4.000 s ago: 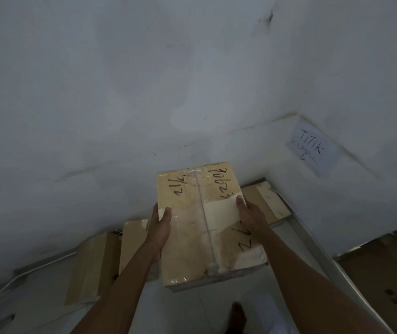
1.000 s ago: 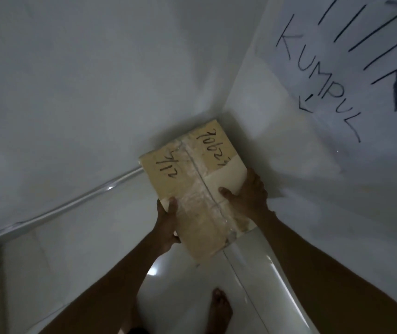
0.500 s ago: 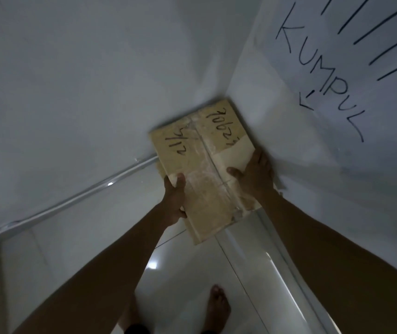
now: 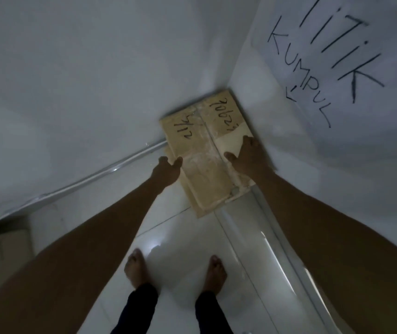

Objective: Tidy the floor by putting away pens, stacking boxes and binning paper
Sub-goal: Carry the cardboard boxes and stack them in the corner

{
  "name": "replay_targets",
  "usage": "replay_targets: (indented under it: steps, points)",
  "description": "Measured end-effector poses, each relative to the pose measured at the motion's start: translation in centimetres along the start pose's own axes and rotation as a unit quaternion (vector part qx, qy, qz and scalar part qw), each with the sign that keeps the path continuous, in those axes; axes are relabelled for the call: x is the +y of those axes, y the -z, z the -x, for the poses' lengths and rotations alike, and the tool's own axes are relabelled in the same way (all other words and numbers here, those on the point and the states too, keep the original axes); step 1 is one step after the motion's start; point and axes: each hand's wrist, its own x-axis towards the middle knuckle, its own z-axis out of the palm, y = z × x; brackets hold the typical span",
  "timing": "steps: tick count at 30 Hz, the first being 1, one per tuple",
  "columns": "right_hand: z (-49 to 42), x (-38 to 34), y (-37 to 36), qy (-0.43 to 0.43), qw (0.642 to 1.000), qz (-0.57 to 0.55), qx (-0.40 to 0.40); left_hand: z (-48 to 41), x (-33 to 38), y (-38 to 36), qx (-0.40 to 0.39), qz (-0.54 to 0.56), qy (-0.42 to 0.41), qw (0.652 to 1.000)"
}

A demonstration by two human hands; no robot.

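Left grip (image 4: 167, 171): clamped on left edge of box (image 4: 207, 150), thumb on top | Box: in floor corner, atop lower box (image 4: 195, 200) | Right grip (image 4: 250, 157): clamped on right edge | Handling: square edges flush before release.

The left hand (image 4: 167, 171) shows its back and a thumb on the top box (image 4: 202, 150); its fingers are hidden down the box's left side. The right hand (image 4: 248, 156) covers part of the pale label, and whether its fingers curl over the right edge cannot be told. The lower box (image 4: 198, 212) shows only as slivers. The frame cuts off the handwritten sign (image 4: 337, 56), a blurred brown carton (image 4: 0, 256) and the legs (image 4: 142, 307).
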Motion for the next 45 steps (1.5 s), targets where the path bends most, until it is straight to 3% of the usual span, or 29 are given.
replay_targets:
  steps: [7,15,24,34,45]
  points:
    - [8.9,-4.8,6.5,0.038,0.998,-0.010,-0.042,10.4,1.0,6.7,0.077,-0.084,-0.092,0.989]
    - [17.8,-10.8,14.0,0.105,0.994,-0.017,-0.019,21.7,4.3,13.7,0.069,-0.140,-0.157,0.975]
    - [27.4,-15.6,19.8,0.162,0.986,-0.042,-0.012,33.5,3.5,19.9,0.096,-0.165,-0.211,0.959]
    - [35.0,-19.4,24.6,0.243,0.970,-0.006,-0.001,42.1,-1.0,24.7,0.150,-0.164,-0.193,0.956]
    - [39.8,-24.2,24.9,0.347,0.934,0.076,-0.031,48.6,-6.6,26.0,0.230,-0.085,-0.149,0.958]
